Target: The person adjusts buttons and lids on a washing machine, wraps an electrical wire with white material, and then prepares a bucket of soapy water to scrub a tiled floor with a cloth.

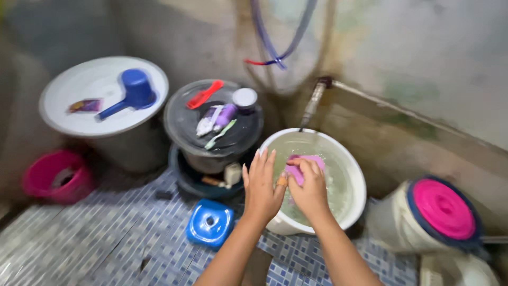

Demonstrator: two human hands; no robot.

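A white bucket (353, 175) of water stands on the tiled floor under a tap (312, 104). Over its near left side my right hand (309, 190) is closed around a pink cloth or sponge (304, 164). My left hand (260, 188) is flat with its fingers apart, pressed against the right hand at the bucket's left rim. It holds nothing that I can see.
A blue square lid (210, 222) lies on the floor left of the bucket. Behind it a dark covered bucket (185, 124) carries a red comb, tubes and a toothbrush. A white lidded drum (79, 85) bears a blue scoop (135, 91). Far left is a pink basin (45, 177); right, a pink-lidded container (443, 209).
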